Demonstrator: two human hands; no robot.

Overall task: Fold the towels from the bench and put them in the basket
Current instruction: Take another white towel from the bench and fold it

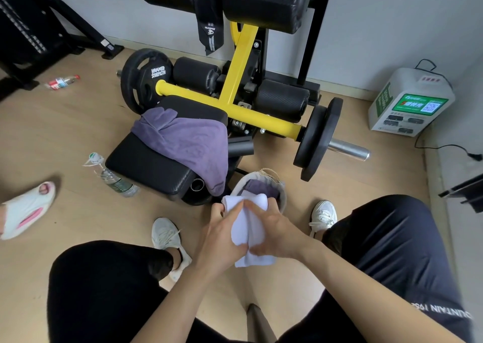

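Note:
A folded white towel [247, 227] is held between both hands just in front of the basket. My left hand [222, 234] grips its left side, fingers curled over the top edge. My right hand [274, 234] clasps the right side, thumb across the cloth. The small grey basket [283, 199] stands on the floor beyond my hands, with a purple towel [261, 187] inside it. Another purple towel [188, 144] lies crumpled over the black bench pad [149, 165], hanging off its right end.
The bench belongs to a yellow-framed weight machine [235, 81] with black plates [316, 139]. A plastic bottle [115, 179] lies left of the pad, another bottle [61, 81] farther back. Someone's white slipper [28, 209] is at left. A white charging box [410, 102] stands at right.

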